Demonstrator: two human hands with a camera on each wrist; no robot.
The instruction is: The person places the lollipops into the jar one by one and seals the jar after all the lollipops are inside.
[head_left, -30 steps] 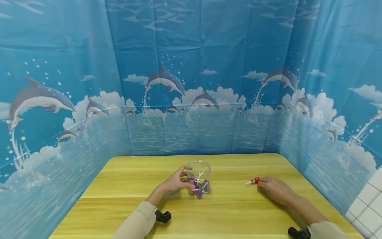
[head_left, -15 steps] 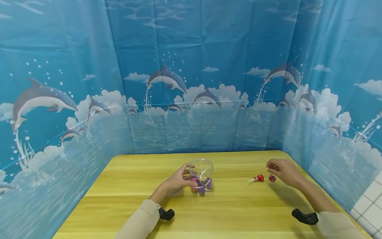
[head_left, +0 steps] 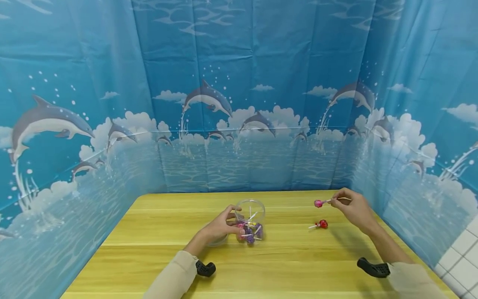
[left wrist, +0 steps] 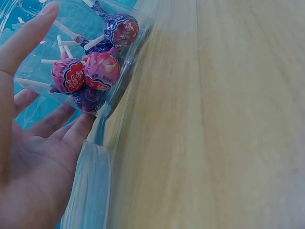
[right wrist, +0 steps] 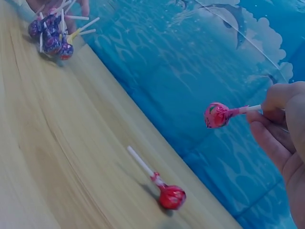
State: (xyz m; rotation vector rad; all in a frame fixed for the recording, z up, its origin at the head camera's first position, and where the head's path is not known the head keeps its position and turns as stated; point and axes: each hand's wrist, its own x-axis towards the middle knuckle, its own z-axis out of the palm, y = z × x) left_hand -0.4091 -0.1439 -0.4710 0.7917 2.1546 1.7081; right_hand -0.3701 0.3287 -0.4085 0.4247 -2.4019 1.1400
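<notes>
My left hand point(head_left: 222, 228) holds the side of a clear round jar point(head_left: 257, 212) standing on the table, thumb on one side and fingers around the other. Inside lie several wrapped lollipops point(left wrist: 102, 71), purple and pink, with white sticks pointing different ways. Above the right part of the table, my right hand point(head_left: 354, 208) pinches a pink lollipop point(right wrist: 217, 115) by its white stick, head pointing left. Below it a red lollipop point(head_left: 323, 224) lies on the wood, its stick toward the jar.
A clear round lid point(left wrist: 90, 183) lies on the table under my left hand, left of the jar. The yellow wooden table point(head_left: 157, 249) ends at the back against a blue dolphin-print curtain point(head_left: 231, 166). White tiles point(head_left: 457, 257) show at far right.
My right hand has moved up from beside the red lollipop and now has the pink lollipop raised, swung from hanging down to pointing left. My left hand stays at the jar.
</notes>
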